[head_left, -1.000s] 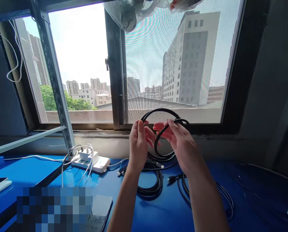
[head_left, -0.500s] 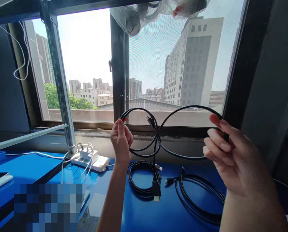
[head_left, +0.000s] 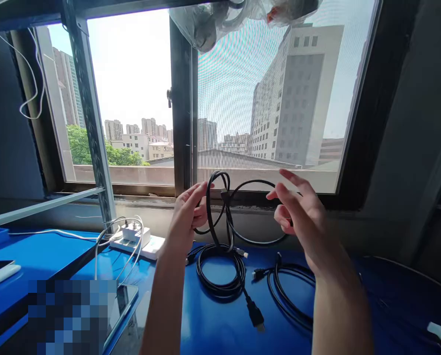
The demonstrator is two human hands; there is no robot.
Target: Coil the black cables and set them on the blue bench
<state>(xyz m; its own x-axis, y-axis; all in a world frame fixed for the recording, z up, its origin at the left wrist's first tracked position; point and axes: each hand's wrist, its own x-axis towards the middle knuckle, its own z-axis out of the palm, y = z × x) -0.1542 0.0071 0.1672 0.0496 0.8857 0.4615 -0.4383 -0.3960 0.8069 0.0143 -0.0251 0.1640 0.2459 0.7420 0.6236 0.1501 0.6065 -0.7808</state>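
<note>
A black HDMI cable (head_left: 212,217) hangs in loose loops between my hands, above the blue tabletop. My left hand (head_left: 194,212) is closed on the loops at their left side, thumb and fingers pinched. The cable's right-hand arc runs into my right hand (head_left: 298,212), whose lower fingers curl round it while the index finger points up. One plug (head_left: 225,195) shows near the middle of the loops. The other plug (head_left: 255,314) dangles low over the table. Below lies a coiled black cable (head_left: 220,293), and to its right a second coiled cable (head_left: 285,296), partly behind my right forearm.
A white power strip (head_left: 154,246) with chargers and white leads sits at the left, beside a metal shelf post (head_left: 91,123). A phone (head_left: 122,308) lies at the lower left. Behind the table is a window; plastic bags (head_left: 202,32) hang at the top.
My right hand has moved left and closer to my left hand, carrying the cable's arc inward. The loops have narrowed and twisted, and the dangling plug has swung down and to the right.
</note>
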